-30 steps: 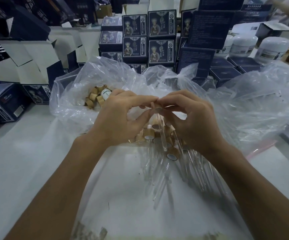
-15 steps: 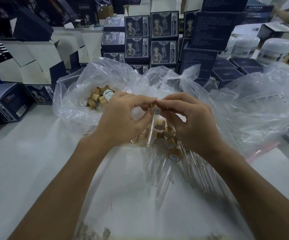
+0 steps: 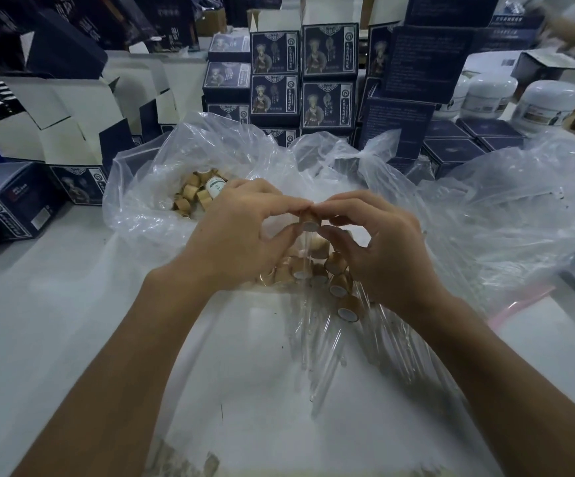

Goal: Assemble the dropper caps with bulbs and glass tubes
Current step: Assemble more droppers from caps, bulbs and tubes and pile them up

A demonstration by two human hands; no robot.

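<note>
A tan dropper cap (image 3: 308, 218) with a glass tube (image 3: 306, 256) hanging from it sits pinched between both hands above the table. The left hand (image 3: 241, 232) and right hand (image 3: 379, 249) each grip it by fingertips. Below lie more caps (image 3: 339, 287) and loose tubes (image 3: 327, 342) on clear plastic (image 3: 485, 218), dark boxes (image 3: 327, 74) behind.

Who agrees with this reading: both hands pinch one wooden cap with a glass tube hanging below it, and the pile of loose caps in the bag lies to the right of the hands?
One detail is wrong. The head view shows the pile of loose caps in the bag to the left of the hands, not the right. The rest holds: the left hand and right hand pinch one wooden cap, and a glass tube hangs below it.
</note>
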